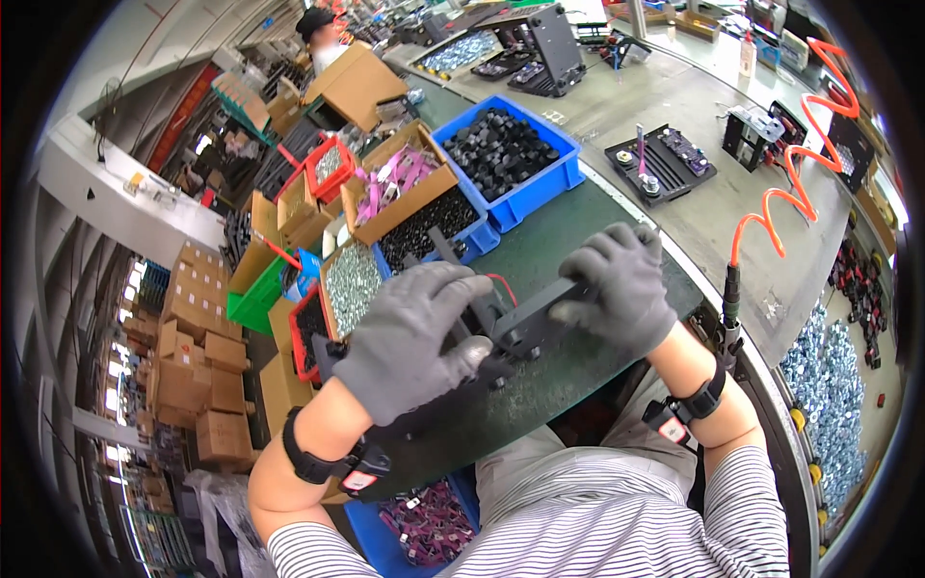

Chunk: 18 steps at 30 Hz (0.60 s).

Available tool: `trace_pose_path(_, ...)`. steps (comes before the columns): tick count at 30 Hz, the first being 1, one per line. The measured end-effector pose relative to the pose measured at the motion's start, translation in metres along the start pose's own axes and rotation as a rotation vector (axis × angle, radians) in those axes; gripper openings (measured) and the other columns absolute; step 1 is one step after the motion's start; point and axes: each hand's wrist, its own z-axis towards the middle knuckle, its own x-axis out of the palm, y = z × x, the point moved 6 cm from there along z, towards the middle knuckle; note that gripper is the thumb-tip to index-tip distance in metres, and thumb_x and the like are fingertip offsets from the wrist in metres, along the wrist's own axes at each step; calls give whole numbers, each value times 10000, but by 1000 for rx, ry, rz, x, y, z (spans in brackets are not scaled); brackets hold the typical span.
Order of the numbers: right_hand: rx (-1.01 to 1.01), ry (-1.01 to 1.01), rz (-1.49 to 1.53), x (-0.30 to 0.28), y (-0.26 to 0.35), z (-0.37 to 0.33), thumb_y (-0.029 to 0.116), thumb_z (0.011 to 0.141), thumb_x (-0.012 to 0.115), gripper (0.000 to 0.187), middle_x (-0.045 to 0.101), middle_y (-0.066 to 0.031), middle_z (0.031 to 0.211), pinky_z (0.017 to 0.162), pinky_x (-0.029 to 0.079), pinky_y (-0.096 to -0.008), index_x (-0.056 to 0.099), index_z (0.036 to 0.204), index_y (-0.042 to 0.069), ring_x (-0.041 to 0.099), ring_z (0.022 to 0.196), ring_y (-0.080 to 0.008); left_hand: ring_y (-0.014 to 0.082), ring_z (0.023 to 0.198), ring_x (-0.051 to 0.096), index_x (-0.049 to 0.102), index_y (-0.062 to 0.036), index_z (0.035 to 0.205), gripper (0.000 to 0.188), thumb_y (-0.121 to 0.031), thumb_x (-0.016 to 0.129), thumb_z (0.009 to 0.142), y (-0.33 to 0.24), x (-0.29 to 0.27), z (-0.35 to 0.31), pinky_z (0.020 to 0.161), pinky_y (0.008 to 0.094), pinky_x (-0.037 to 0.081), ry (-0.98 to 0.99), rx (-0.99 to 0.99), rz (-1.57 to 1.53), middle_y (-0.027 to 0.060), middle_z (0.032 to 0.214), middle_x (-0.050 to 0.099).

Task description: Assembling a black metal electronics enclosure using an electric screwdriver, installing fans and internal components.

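Both my hands wear grey gloves, above the dark green work mat [540,380]. My right hand [624,294] is closed round the upper end of a flat black bar [536,310], which slants down to the left. Its lower end meets a black part with small knobs [496,361], close to my left thumb. My left hand [409,332] is curled over this dark assembly, thumb and fingers on either side of it. Much of the assembly lies hidden under the left glove. A thin red wire [503,285] loops up behind the bar.
Beyond my hands stand a blue bin of black blocks [582,166], a blue bin of small black parts [479,241] and a carton of purple strips [448,180]. A black tray [665,164] lies on the right bench. An orange coiled hose [771,207] hangs there.
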Motion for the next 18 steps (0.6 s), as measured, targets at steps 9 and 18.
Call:
trace_pose_path(9,689,-660,808,10,-153,-7,147,885,549,228,624,-71,920,689,453,-252,555,1075,20,560,805,-113,348,1031,534,482,-42,1202,529,-368,610,805,-8,88,44,917,415,398,408,-39,-27,183,1060,581)
trace_pose_path(18,1387,-380,137,63,-301,-23,303,844,596,477,633,-228,919,664,512,-376,483,1140,-54,645,835,-305,331,894,604,521,-56,1120,474,-414,564,812,-2,96,49,773,418,470,467,-86,-7,164,963,622)
